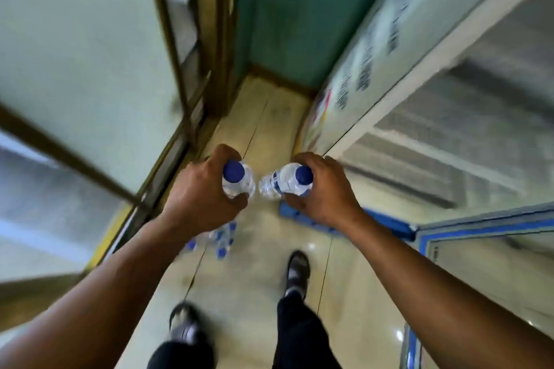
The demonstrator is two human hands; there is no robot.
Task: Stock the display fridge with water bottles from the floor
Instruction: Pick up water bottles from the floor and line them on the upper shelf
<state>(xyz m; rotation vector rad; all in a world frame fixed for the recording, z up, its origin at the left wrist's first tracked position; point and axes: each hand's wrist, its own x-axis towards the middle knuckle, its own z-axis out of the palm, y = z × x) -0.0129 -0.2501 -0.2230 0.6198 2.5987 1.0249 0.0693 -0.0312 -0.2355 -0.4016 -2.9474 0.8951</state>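
Observation:
My left hand (199, 192) grips a clear water bottle (239, 181) with a blue cap, seen from above. In my right hand (322, 186) is a second clear bottle (281, 181) with a blue cap, tilted so its base points toward the first. Both bottles hang side by side at the middle of the view, over the floor. Below my left wrist, several more blue-capped bottles (221, 241) stand on the floor. The display fridge (449, 117) with wire shelves is on the right, and its blue-framed glass door (485, 231) stands swung outward at lower right.
A glass partition with a dark brown frame (168, 39) runs along the left. A green wall (299, 9) closes the narrow aisle ahead. The cream tiled floor (263, 278) is glossy. My two feet in dark shoes (296, 271) stand on it at the bottom.

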